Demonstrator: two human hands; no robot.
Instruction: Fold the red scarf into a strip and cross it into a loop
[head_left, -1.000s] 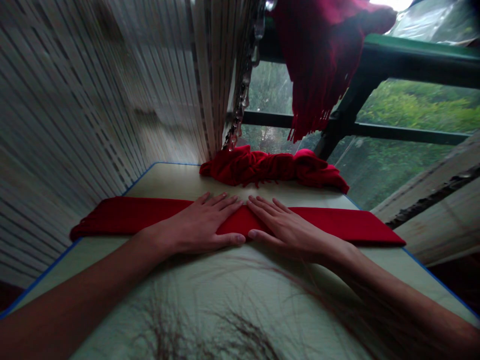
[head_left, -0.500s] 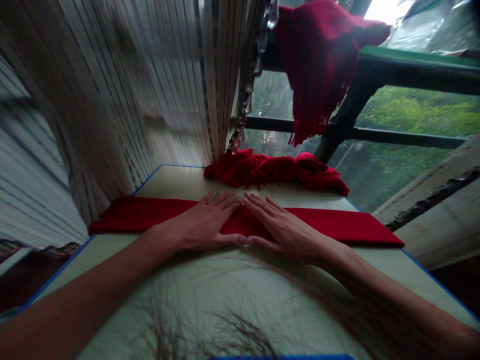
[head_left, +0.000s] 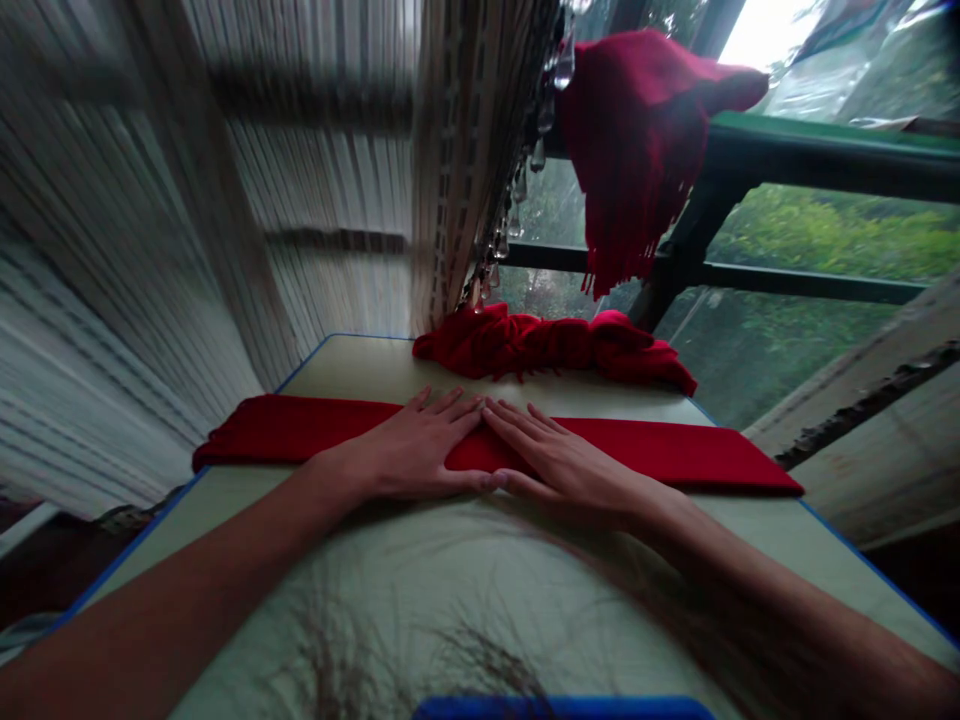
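Observation:
A red scarf (head_left: 675,455), folded into a long flat strip, lies crosswise on the pale table (head_left: 360,610), its ends reaching both side edges. My left hand (head_left: 416,445) rests palm down on the strip's middle, fingers stretched out. Beside it, my right hand (head_left: 566,460) lies flat on the same cloth. The thumbs meet at the strip's near edge and the forefinger tips come together at the far side, leaving a patch of red between them. Neither hand grips anything.
A crumpled red fringed cloth (head_left: 555,345) lies along the table's far end. Another red fringed scarf (head_left: 637,150) hangs over the green window rail (head_left: 847,145). String curtains (head_left: 337,180) with glass beads hang at the left. Loose hair blurs the near foreground.
Both hands stay flat on the folded scarf, almost unmoved. The view has shifted slightly, and the string curtain hangs differently, with dark bars now showing through it.

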